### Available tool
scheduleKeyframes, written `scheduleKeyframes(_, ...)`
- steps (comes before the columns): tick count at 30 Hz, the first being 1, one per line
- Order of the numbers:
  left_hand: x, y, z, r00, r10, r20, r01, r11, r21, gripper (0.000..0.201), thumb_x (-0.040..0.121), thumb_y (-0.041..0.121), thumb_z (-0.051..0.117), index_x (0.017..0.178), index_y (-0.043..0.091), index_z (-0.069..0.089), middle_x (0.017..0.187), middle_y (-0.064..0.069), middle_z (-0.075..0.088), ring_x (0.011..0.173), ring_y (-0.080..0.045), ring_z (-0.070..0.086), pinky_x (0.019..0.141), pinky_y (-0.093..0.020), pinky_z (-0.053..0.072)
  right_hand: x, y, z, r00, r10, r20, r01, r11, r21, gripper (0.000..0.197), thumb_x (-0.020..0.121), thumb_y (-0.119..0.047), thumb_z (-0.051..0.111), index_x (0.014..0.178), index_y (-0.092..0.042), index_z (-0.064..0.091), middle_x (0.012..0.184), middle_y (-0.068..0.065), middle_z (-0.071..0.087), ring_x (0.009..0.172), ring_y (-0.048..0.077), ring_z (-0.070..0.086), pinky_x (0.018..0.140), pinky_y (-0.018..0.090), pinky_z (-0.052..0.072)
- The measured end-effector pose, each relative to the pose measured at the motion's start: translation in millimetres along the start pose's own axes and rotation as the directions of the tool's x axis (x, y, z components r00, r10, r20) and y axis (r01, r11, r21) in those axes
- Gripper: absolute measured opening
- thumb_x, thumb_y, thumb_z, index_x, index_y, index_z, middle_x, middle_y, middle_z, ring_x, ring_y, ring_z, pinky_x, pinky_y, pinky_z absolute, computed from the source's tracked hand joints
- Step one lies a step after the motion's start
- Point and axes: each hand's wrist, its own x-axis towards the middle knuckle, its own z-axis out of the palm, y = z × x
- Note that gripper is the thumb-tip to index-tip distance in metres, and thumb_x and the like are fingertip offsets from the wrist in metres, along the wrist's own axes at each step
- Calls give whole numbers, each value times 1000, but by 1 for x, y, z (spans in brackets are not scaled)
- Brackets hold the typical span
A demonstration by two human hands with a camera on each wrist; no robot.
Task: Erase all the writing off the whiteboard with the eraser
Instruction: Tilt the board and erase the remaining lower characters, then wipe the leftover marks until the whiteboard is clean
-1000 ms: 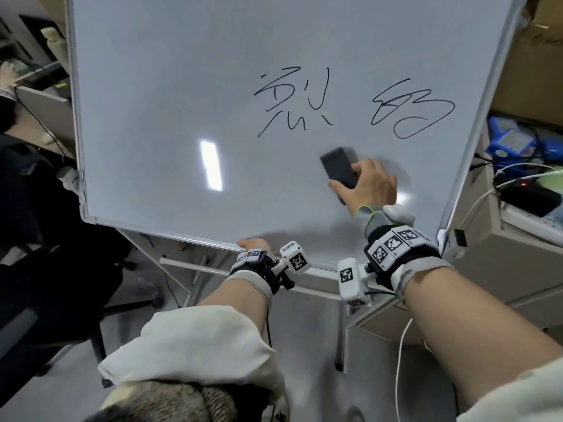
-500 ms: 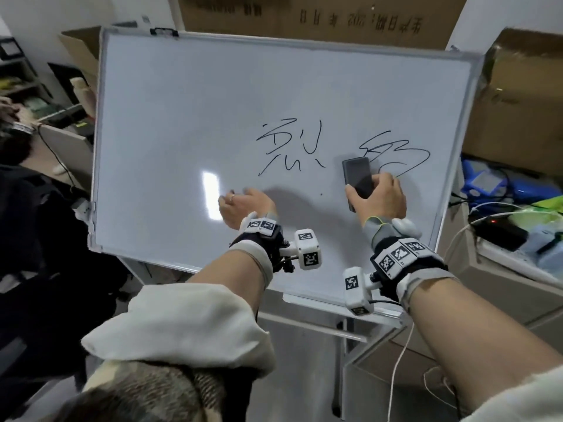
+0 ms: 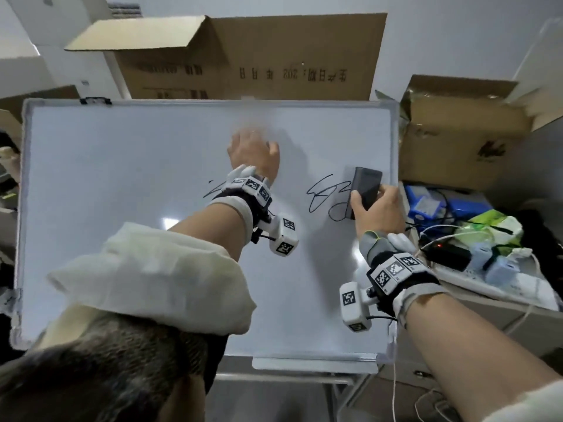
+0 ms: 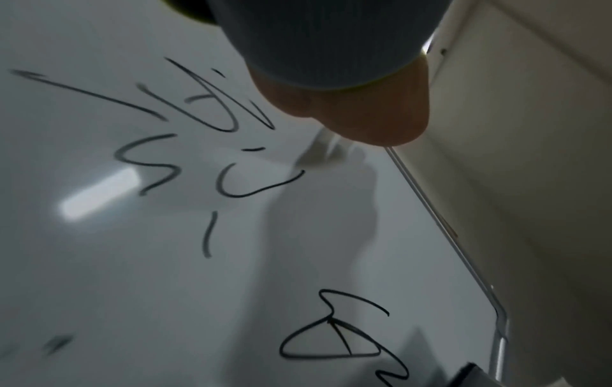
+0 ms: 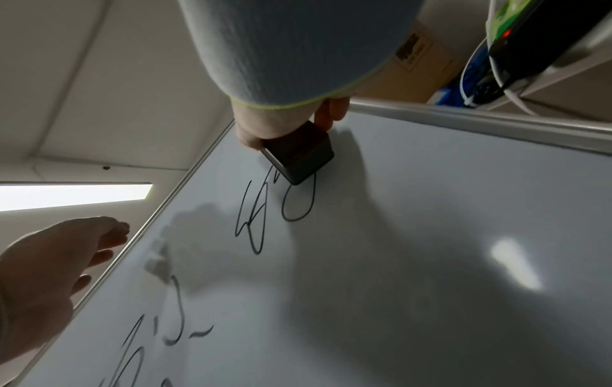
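Note:
The whiteboard [image 3: 122, 239] stands upright in front of me. Two groups of black writing are on it. The left group [image 4: 198, 131] is mostly hidden behind my left wrist in the head view. The right group [image 3: 323, 196] sits near the board's right edge. My right hand [image 3: 377, 208] grips the dark eraser [image 3: 365, 187] and holds it flat on the right end of that writing. The right wrist view shows the eraser [image 5: 298, 154] over the strokes. My left hand [image 3: 253, 150] is blurred, fingers straight, at the board's upper middle; contact is unclear.
Open cardboard boxes stand behind the board [image 3: 259, 56] and at its right [image 3: 457, 132]. A desk on the right holds cables, blue boxes [image 3: 432, 205] and a black device with a red light [image 3: 447, 254]. A narrow tray [image 3: 313, 363] runs under the board's bottom edge.
My left hand rose from the board's bottom edge to its upper middle. My right hand carried the eraser rightwards onto the right-hand writing. The head view tilted up, showing the whole board.

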Motion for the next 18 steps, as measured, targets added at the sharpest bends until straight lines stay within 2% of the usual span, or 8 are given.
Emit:
scheduleKeyframes(3, 24, -1, 12, 996, 85, 21, -87, 994, 70, 56, 84, 33, 46, 140, 25, 47, 147, 5, 43, 142, -19, 29, 118, -39, 18, 10, 0, 6, 997, 51, -55, -55, 996, -71, 55, 86, -52, 59, 119, -11, 45, 115, 11, 57, 97, 35, 61, 69, 44, 53)
scheduleKeyframes(7, 68, -5, 29, 988, 129, 83, -135, 988, 71, 62, 89, 40, 38, 148, 23, 36, 157, 3, 30, 149, -20, 16, 121, -46, 1, 12, -9, 26, 979, 125, -163, -147, 981, -128, 53, 87, -48, 61, 120, -9, 47, 118, 18, 56, 103, 39, 58, 67, 41, 45)
scheduleKeyframes(9, 83, -5, 31, 977, 176, 119, -188, 978, 94, 60, 89, 42, 34, 146, 22, 40, 153, 0, 36, 147, -22, 19, 121, -49, 0, 9, -17, 34, 976, 131, -171, -154, 980, -126, 51, 87, -48, 62, 119, -10, 49, 118, 19, 56, 102, 39, 58, 65, 39, 41)
scheduleKeyframes(12, 104, -14, 32, 960, 238, 147, -255, 961, 110, 56, 89, 42, 32, 137, 19, 50, 136, -4, 50, 136, -25, 33, 121, -49, 3, 4, -43, 54, 978, 142, -154, -162, 979, -123, 51, 85, -52, 62, 119, -15, 51, 119, 14, 57, 98, 36, 60, 64, 32, 35)
scheduleKeyframes(14, 106, -21, 34, 955, 269, 124, -282, 955, 96, 54, 87, 41, 34, 133, 19, 54, 130, -5, 52, 132, -26, 37, 121, -48, 4, -3, -65, 68, 988, 87, -129, -101, 989, -107, 51, 83, -52, 65, 119, -17, 54, 117, 9, 57, 98, 33, 60, 65, 30, 37)
scheduleKeyframes(18, 103, -33, 39, 938, 340, 61, -344, 935, 82, 54, 82, 39, 37, 130, 19, 53, 129, -3, 51, 132, -26, 37, 121, -48, 4, -19, -95, 89, 985, -167, -49, 163, 984, -65, 50, 77, -53, 72, 117, -25, 61, 111, -3, 58, 98, 20, 61, 70, 32, 49)
